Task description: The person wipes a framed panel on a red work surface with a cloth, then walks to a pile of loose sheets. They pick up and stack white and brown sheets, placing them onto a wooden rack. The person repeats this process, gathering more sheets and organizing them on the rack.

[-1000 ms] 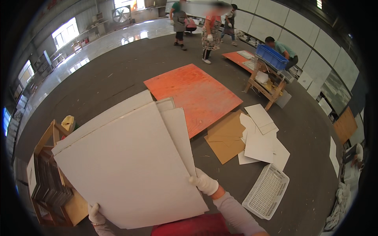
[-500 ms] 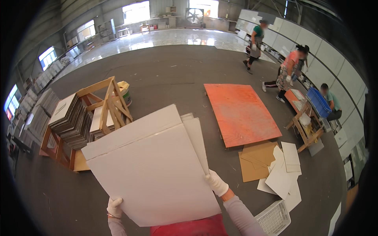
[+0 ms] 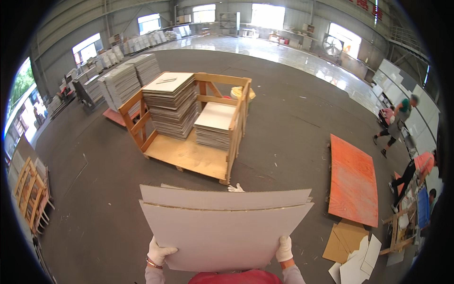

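Note:
Several large white cardboard sheets (image 3: 227,236) are held up in front of my body, with their near faces toward me. My left hand (image 3: 161,251), in a white glove, grips the lower left edge, its thumb on the near face. At the opposite edge my right hand (image 3: 284,249), gloved too, is closed on the same sheets. Their fingers behind the sheets are hidden. Beyond the top edges of the cardboard stands an open wooden crate (image 3: 189,158) holding a tall stack of sheets (image 3: 171,106) and a lower stack (image 3: 215,124).
An orange board (image 3: 353,182) lies to the right, with brown cardboard (image 3: 345,241) and white scraps (image 3: 362,260) nearer. A white glove-like thing (image 3: 235,188) shows by the crate's corner. Co-workers (image 3: 402,116) are at far right. Sheet stacks (image 3: 125,83) and a wooden pallet (image 3: 30,194) stand left.
My view has swung left, bringing the crate to the centre and the orange board to the right. The sheets have turned from tilted to level, still in both hands.

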`<state>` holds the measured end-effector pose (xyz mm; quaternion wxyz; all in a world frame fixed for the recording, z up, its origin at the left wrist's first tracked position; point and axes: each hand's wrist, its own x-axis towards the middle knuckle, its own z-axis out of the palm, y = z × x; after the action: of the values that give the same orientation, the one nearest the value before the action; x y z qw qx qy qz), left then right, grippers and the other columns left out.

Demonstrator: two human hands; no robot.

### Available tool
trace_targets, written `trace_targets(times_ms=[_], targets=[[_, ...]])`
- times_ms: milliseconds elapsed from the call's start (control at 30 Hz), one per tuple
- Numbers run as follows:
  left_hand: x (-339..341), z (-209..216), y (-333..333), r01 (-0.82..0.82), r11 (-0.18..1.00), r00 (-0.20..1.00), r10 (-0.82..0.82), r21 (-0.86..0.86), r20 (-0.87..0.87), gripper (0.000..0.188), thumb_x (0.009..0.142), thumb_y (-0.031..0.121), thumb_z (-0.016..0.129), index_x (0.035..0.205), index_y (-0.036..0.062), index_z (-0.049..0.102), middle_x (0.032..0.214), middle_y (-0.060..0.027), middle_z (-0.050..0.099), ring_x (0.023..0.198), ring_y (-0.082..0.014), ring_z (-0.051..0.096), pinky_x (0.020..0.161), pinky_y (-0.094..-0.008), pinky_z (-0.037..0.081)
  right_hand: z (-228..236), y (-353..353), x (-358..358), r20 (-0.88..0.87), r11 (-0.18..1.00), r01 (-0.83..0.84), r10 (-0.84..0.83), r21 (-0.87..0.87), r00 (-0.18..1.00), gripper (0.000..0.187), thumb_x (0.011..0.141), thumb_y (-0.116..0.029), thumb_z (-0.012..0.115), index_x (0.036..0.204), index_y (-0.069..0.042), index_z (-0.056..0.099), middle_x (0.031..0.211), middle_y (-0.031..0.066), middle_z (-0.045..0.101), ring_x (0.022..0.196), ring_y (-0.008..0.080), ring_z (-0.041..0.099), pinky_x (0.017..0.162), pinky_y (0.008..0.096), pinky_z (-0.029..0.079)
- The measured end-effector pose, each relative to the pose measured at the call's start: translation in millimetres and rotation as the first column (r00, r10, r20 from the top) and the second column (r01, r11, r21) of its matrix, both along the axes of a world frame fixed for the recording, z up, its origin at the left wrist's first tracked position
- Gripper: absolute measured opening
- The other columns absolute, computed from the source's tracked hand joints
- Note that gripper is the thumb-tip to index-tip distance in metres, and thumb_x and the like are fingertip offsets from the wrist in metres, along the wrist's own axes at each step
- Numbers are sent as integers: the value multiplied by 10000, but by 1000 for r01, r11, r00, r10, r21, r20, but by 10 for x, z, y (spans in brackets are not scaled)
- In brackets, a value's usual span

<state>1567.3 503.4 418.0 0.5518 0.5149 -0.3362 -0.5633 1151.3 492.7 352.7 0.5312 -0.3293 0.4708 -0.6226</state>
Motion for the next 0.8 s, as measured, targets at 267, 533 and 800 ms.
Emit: trace_targets(times_ms=[267, 533, 800], targets=[[1095, 72, 182, -56, 997, 991, 49, 56, 126, 766, 594, 37, 840, 1250, 2, 447, 1119, -84, 594, 1034, -193, 567, 899, -345, 467, 170, -454, 1122, 35, 989, -104, 109, -108, 993, 886, 705, -639, 686, 1273, 1, 458, 1214, 78, 535, 1108, 212, 512, 946, 374, 416], [1332, 107, -309, -27, 1000, 987, 27, -1, 160, 793, 613, 75, 850, 1279, 19, 424, 1171, -81, 572, 1083, -186, 539, 931, -347, 445, 269, -1189, 1355, 161, 987, -46, 71, -152, 984, 751, 714, -427, 748, 1273, -10, 469, 1162, 84, 571, 1047, 217, 550, 898, 374, 447], [1499, -116, -1471, 95, 941, 960, -173, 324, 219, 572, 639, 67, 826, 1147, -10, 576, 1042, -82, 658, 953, -184, 612, 860, -330, 494, -160, -2142, 1066, -141, 908, -360, 393, 213, 908, 764, 710, -354, 744, 1310, -31, 400, 1225, 99, 525, 1109, 191, 500, 947, 359, 401]])
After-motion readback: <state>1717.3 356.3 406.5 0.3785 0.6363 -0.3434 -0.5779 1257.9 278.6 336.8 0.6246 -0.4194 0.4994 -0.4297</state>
